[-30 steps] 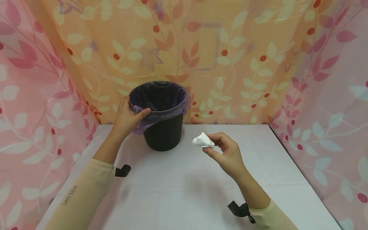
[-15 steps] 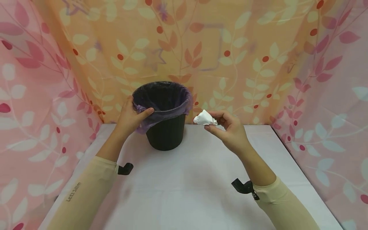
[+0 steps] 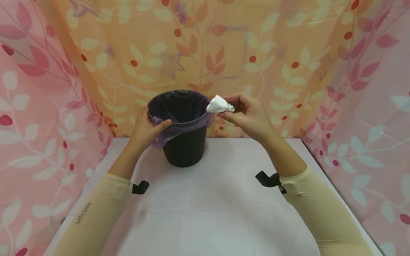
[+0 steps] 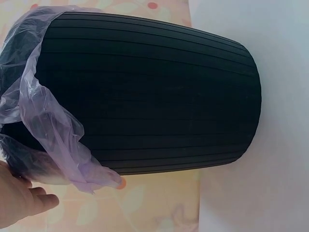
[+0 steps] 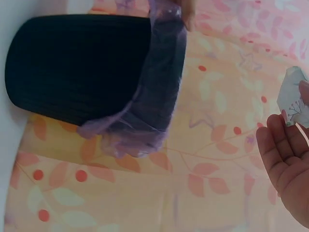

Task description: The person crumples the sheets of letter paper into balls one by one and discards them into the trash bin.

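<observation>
A black ribbed trash can (image 3: 185, 147) stands upright at the back of the table, lined with a purple plastic bag (image 3: 179, 129) folded over its rim. My left hand (image 3: 141, 129) holds the can's left side at the bag-covered rim, thumb lying along the front. In my right hand (image 3: 251, 115) a crumpled white paper (image 3: 219, 105) is pinched between thumb and fingers. It is level with the rim and overlaps its right edge in the head view. The right wrist view shows a printed pattern on the paper (image 5: 292, 94), with part of it cut off.
A white-covered table (image 3: 198, 213) lies below both arms. Orange floral cloth (image 3: 230, 53) hangs behind the can, and pink floral cloth (image 3: 362, 106) hangs at both sides. Black camera mounts (image 3: 268, 179) stick out from the sleeves.
My right hand has risen from low over the table and shifted slightly left, carrying the paper up beside the can's rim. The left hand keeps its hold on the can.
</observation>
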Action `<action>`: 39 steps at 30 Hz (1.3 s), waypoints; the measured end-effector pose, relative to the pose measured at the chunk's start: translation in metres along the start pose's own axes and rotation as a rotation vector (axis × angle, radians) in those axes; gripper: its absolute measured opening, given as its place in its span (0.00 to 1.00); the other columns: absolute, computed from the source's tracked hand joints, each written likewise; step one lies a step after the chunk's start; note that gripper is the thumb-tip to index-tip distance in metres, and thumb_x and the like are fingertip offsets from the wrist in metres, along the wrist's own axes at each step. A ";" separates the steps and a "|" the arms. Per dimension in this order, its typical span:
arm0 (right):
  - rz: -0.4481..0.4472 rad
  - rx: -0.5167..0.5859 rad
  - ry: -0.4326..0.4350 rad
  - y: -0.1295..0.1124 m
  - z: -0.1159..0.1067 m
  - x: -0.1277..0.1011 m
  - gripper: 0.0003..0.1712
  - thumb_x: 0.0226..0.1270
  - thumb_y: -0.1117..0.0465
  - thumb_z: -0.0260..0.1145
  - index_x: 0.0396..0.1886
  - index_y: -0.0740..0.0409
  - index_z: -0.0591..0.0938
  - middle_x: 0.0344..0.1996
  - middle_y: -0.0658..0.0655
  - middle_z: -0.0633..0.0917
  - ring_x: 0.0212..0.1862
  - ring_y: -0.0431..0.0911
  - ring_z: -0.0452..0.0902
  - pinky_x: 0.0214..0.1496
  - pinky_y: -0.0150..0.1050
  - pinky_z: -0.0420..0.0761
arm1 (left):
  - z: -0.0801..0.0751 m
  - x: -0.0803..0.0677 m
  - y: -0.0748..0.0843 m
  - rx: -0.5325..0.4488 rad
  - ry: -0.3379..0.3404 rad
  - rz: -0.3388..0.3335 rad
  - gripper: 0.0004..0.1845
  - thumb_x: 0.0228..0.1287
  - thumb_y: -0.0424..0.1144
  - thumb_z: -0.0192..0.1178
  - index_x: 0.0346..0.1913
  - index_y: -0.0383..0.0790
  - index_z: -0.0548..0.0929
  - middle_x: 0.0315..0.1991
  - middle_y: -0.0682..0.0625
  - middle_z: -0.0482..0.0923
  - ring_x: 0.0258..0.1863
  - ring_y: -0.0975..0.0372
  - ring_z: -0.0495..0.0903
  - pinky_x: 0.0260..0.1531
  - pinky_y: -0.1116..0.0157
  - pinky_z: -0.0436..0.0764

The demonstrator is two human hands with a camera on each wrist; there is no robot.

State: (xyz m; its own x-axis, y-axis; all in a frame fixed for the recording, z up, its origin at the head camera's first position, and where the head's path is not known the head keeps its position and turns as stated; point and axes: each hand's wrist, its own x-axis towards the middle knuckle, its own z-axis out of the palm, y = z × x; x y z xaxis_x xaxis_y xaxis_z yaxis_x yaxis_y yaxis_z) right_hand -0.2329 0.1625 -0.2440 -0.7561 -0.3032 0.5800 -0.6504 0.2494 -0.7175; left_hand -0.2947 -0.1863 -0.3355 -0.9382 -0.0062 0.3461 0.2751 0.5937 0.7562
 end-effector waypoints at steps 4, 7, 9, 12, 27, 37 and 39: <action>-0.039 -0.032 -0.022 -0.005 0.001 0.021 0.20 0.60 0.68 0.77 0.52 0.62 0.85 0.45 0.56 0.88 0.39 0.47 0.85 0.42 0.33 0.85 | -0.001 -0.002 0.001 0.010 -0.007 -0.017 0.59 0.58 0.67 0.70 0.80 0.36 0.54 0.80 0.38 0.52 0.80 0.45 0.52 0.77 0.39 0.52; -0.048 -0.069 -0.047 -0.009 0.002 0.035 0.19 0.60 0.66 0.78 0.51 0.60 0.85 0.44 0.54 0.88 0.39 0.47 0.84 0.43 0.34 0.85 | -0.001 -0.002 0.000 0.011 -0.011 -0.026 0.61 0.57 0.69 0.69 0.81 0.36 0.52 0.80 0.38 0.51 0.80 0.44 0.52 0.77 0.40 0.52; -0.031 -0.105 -0.067 -0.011 0.003 0.043 0.19 0.60 0.64 0.78 0.51 0.59 0.85 0.45 0.53 0.88 0.39 0.46 0.84 0.44 0.35 0.85 | -0.001 -0.002 0.000 0.008 -0.013 -0.022 0.61 0.56 0.69 0.69 0.81 0.37 0.53 0.80 0.38 0.53 0.79 0.44 0.53 0.76 0.40 0.54; -0.002 -0.148 -0.110 -0.013 0.004 0.057 0.20 0.61 0.63 0.78 0.52 0.59 0.84 0.46 0.54 0.87 0.41 0.46 0.83 0.46 0.35 0.85 | -0.001 -0.002 -0.001 0.010 -0.014 -0.023 0.61 0.56 0.70 0.68 0.81 0.37 0.52 0.80 0.39 0.52 0.79 0.44 0.52 0.76 0.40 0.54; 0.063 -0.338 -0.296 -0.010 0.017 0.124 0.21 0.63 0.66 0.75 0.56 0.58 0.83 0.50 0.54 0.87 0.48 0.45 0.82 0.56 0.38 0.83 | -0.004 -0.006 0.003 -0.010 -0.042 -0.059 0.65 0.57 0.71 0.67 0.82 0.34 0.44 0.84 0.39 0.39 0.82 0.45 0.41 0.79 0.41 0.46; 0.175 -0.368 -0.302 0.010 0.028 0.160 0.24 0.63 0.68 0.72 0.61 0.58 0.82 0.56 0.56 0.85 0.51 0.46 0.80 0.51 0.34 0.83 | -0.004 -0.007 0.003 -0.006 -0.047 -0.072 0.67 0.57 0.72 0.66 0.82 0.35 0.42 0.84 0.41 0.37 0.82 0.46 0.39 0.79 0.42 0.45; 0.192 -0.377 -0.316 0.013 0.031 0.165 0.26 0.63 0.68 0.72 0.62 0.58 0.81 0.57 0.56 0.84 0.51 0.46 0.80 0.52 0.33 0.81 | -0.003 -0.008 0.002 -0.006 -0.047 -0.077 0.67 0.57 0.72 0.66 0.82 0.35 0.42 0.84 0.41 0.37 0.82 0.45 0.40 0.79 0.42 0.46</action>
State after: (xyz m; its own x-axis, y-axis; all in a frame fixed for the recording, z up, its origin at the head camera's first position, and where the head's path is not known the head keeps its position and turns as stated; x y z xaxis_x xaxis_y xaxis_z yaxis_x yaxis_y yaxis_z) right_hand -0.3637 0.0870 -0.1703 -0.8430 -0.4676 0.2659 -0.5277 0.6231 -0.5773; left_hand -0.2864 -0.1875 -0.3347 -0.9653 -0.0135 0.2607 0.2033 0.5877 0.7831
